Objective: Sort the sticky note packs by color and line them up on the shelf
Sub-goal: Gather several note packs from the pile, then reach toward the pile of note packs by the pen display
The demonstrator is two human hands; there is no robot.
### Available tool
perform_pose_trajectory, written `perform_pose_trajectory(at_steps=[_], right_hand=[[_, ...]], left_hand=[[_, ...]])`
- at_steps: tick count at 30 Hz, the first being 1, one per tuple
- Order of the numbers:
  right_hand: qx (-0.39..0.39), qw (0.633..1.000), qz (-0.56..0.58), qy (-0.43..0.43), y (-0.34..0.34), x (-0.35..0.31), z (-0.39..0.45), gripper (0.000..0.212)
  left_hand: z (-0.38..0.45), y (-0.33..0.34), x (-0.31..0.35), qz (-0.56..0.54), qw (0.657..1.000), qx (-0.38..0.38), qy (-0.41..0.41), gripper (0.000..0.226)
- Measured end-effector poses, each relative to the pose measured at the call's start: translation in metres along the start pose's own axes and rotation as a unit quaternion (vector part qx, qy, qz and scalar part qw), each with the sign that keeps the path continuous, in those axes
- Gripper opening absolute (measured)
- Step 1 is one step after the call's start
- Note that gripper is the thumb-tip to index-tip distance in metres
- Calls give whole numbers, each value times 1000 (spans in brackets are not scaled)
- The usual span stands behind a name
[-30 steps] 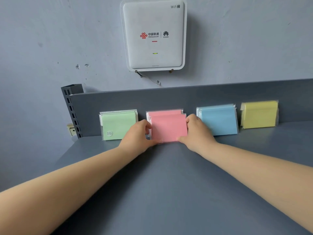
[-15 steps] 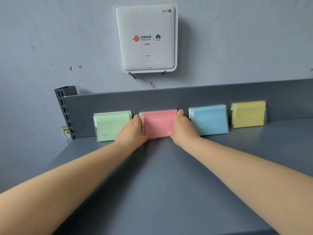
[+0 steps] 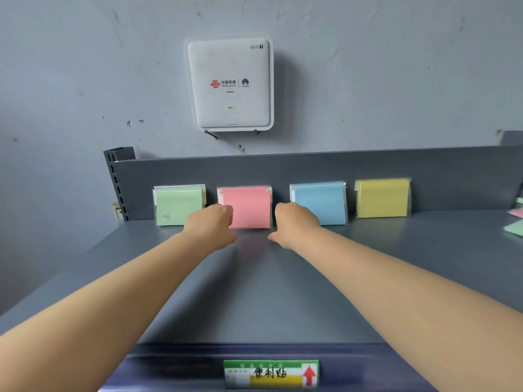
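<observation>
Four stacks of wrapped sticky note packs lean upright in a row against the shelf's back panel (image 3: 283, 169): green (image 3: 175, 203), pink (image 3: 250, 206), blue (image 3: 322, 202) and yellow (image 3: 382, 198). My left hand (image 3: 210, 226) hovers in front of the pink stack's lower left corner, its fingers loosely curled and holding nothing. Just right of the pink stack, my right hand (image 3: 294, 224) overlaps the blue stack's lower left corner, also loosely curled and holding nothing. Whether either hand still touches a pack is unclear.
The grey shelf (image 3: 268, 284) stretches toward me, with a price label (image 3: 271, 373) on its front edge. Loose pink (image 3: 518, 213) and green (image 3: 515, 229) packs lie at the far right edge. A white router (image 3: 230, 83) hangs on the wall above. A slotted upright (image 3: 116, 182) stands at the back left.
Both hands have let go of the front pink pack, which now stands squared against the pink stack, and have drawn back toward me. The camera has tilted down, showing the shelf's front edge.
</observation>
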State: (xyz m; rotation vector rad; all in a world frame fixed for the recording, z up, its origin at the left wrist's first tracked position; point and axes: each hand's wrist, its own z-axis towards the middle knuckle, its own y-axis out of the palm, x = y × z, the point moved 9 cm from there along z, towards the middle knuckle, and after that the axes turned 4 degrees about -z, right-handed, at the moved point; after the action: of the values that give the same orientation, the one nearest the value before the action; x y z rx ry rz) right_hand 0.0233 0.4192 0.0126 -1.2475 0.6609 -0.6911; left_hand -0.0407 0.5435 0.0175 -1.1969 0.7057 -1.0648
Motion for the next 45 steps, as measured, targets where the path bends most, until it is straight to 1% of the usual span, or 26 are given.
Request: perform_pose_trajectory(at_steps=[3, 5, 7, 10, 14, 18, 22, 28, 30, 35, 38, 45], right_hand=[[53, 997, -33, -49, -16, -4, -10, 19], [90, 989, -93, -74, -32, 3, -24, 20], [113, 978, -153, -87, -47, 18, -42, 13], [116, 968, -208, -77, -58, 59, -71, 12], [121, 966, -225, -45, -69, 132, -123, 9], [128, 962, -243, 4, -73, 206, -180, 16], [131, 963, -229, 60, -80, 274, -228, 17], [144, 962, -187, 133, -96, 351, -272, 32], [151, 961, -178, 148, -100, 368, -280, 35], [160, 954, -181, 177, -102, 411, -292, 30], [180, 948, -158, 210, -105, 442, -302, 29], [215, 929, -115, 279, -116, 515, -328, 28]], left_hand=[[-12, -9, 23, 40, 998, 26, 35, 30], [-20, -19, 51, 84, 993, 49, 73, 31], [-26, -25, 84, 102, 989, 59, 91, 32], [-37, -31, 135, 80, 988, 79, 104, 28], [-64, -28, 212, 55, 985, 99, 133, 30], [-95, -14, 295, 26, 980, 110, 163, 34], [-118, 1, 371, -45, 976, 90, 195, 38], [-137, 4, 461, -94, 957, 85, 259, 40], [-138, 4, 484, -107, 952, 83, 275, 41], [-135, 8, 540, -138, 937, 85, 310, 42], [-133, 14, 572, -142, 927, 81, 337, 40], [-118, 10, 624, -176, 907, 89, 373, 40]])
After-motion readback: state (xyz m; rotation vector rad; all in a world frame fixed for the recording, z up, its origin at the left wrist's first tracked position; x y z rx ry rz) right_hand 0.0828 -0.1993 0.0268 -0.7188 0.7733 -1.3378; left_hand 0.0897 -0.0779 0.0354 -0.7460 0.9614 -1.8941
